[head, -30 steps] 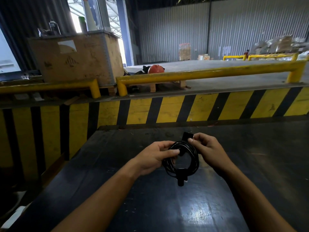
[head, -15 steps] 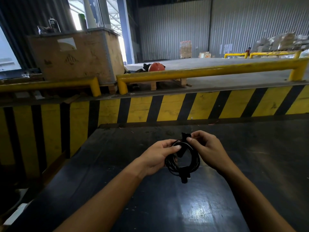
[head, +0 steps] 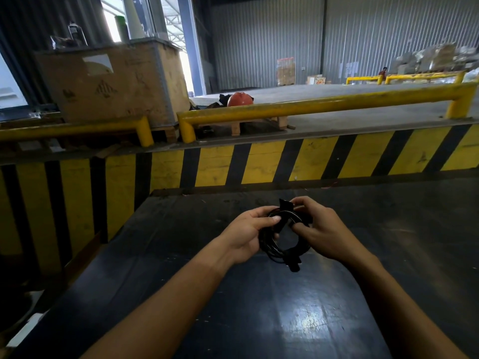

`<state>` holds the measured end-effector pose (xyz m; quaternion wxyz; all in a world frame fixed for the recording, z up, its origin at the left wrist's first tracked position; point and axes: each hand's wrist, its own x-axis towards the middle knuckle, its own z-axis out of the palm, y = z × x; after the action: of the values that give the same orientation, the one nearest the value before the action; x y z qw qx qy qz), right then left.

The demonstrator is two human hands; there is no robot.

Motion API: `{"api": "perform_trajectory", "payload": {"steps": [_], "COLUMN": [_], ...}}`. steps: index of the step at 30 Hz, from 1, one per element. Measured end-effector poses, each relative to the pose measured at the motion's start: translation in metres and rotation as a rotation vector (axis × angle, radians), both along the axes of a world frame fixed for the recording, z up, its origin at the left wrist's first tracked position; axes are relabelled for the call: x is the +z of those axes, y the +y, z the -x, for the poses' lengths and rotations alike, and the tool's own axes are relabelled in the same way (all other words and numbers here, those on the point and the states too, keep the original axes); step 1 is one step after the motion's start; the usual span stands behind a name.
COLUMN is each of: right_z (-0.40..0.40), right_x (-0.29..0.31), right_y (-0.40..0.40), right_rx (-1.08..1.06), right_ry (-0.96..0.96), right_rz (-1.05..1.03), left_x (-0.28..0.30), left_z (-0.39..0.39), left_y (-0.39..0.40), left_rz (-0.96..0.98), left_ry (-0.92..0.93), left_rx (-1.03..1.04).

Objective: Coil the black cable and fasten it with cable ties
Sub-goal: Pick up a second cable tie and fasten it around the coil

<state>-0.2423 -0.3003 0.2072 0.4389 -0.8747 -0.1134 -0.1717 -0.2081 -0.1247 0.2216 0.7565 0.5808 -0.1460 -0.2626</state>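
A black cable is wound into a small round coil, held just above the dark table. My left hand grips the coil's left side, thumb pressed on its top. My right hand pinches the coil's top right, where a black strap tie sticks up between the fingers. A second black tie with a plug end hangs at the coil's bottom.
A yellow and black striped wall rises right behind the table's far edge. Above it run yellow guard rails, with a large cardboard crate at the left and an orange helmet. The table's left edge drops off.
The coil has tilted and shifted slightly right. My right thumb has moved down into the coil's opening, and the strap at the top is now pulled tighter across the strands.
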Motion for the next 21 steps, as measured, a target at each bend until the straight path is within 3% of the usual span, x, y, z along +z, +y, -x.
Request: {"api": "perform_trajectory", "payload": {"steps": [6, 10, 14, 21], "right_z": [0.001, -0.001, -0.001, 0.002], "right_x": [-0.005, -0.006, -0.008, -0.01], "right_y": [0.0, 0.0, 0.001, -0.001], "right_rx": [-0.007, -0.014, -0.012, 0.032], "right_ry": [0.027, 0.045, 0.061, 0.061], "right_rz": [-0.098, -0.119, -0.082, -0.048], "left_x": [0.002, -0.001, -0.004, -0.007], "left_z": [-0.001, -0.001, 0.0, 0.002], "left_y": [0.009, 0.012, 0.006, 0.001], "left_rz": [0.013, -0.111, -0.357, -0.466], "left_ry": [-0.031, -0.192, -0.463, -0.701], "left_rx": [-0.121, -0.139, -0.054, 0.024]}}
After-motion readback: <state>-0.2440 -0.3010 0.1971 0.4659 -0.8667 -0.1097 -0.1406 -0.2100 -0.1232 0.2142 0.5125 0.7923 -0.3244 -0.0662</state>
